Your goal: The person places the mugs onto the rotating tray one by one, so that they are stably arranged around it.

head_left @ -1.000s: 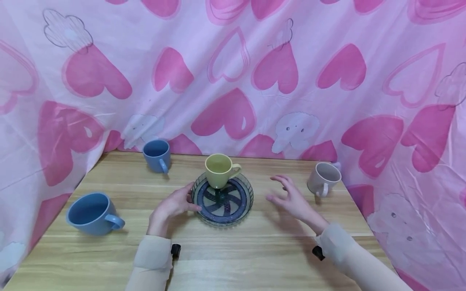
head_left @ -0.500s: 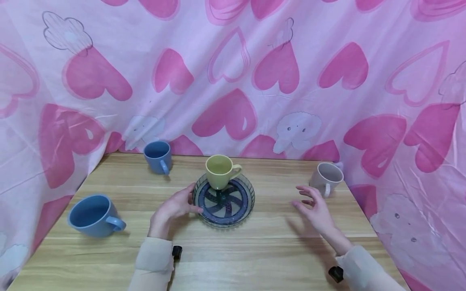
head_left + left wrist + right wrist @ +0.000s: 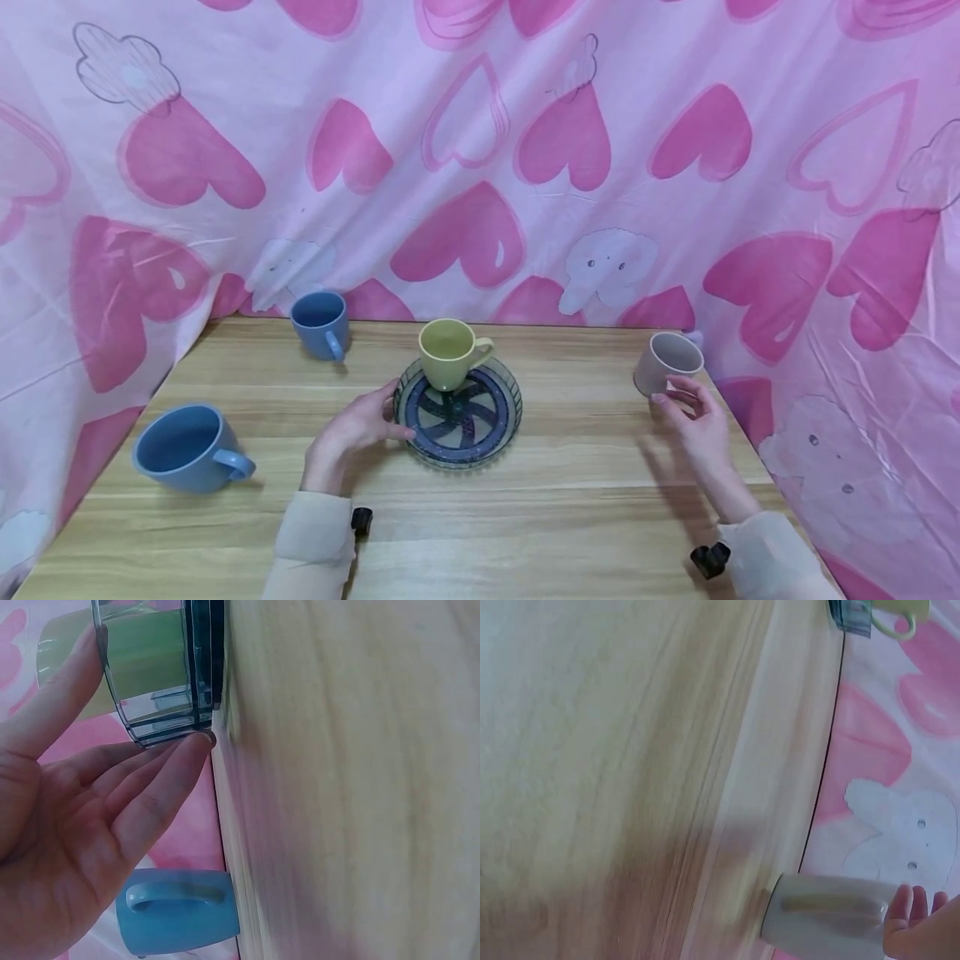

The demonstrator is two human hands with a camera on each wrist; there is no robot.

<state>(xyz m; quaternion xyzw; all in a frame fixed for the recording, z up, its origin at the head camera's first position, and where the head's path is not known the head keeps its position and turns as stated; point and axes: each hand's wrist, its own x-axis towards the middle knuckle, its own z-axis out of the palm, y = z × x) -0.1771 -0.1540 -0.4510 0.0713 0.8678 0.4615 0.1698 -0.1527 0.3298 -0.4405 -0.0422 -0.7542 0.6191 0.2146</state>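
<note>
My left hand (image 3: 362, 422) holds the left side of a clear, ribbed glass dish (image 3: 512, 425), thumb at the rim and fingers against the outer wall. In the left wrist view, that glass dish (image 3: 161, 735) meets the fingertips near its base. A yellow-green mug (image 3: 447, 358) stands upright inside the dish, toward its back. At the right, my right hand (image 3: 701, 425) is beside a grey mug (image 3: 648, 375), its loosely bent fingers covering the handle in the head view. The right wrist view has the fingers near the rim of the grey mug (image 3: 825, 919); contact is unclear.
A wide blue mug (image 3: 183, 454) stands at the left front of the wooden table (image 3: 525, 533). Behind it is a smaller blue mug (image 3: 318, 329). A pink heart-patterned cloth (image 3: 465, 225) hangs along the table's back and sides.
My right hand has moved right from the open table beside the dish to the grey mug. My left hand stays on the dish, and the mugs have not moved.
</note>
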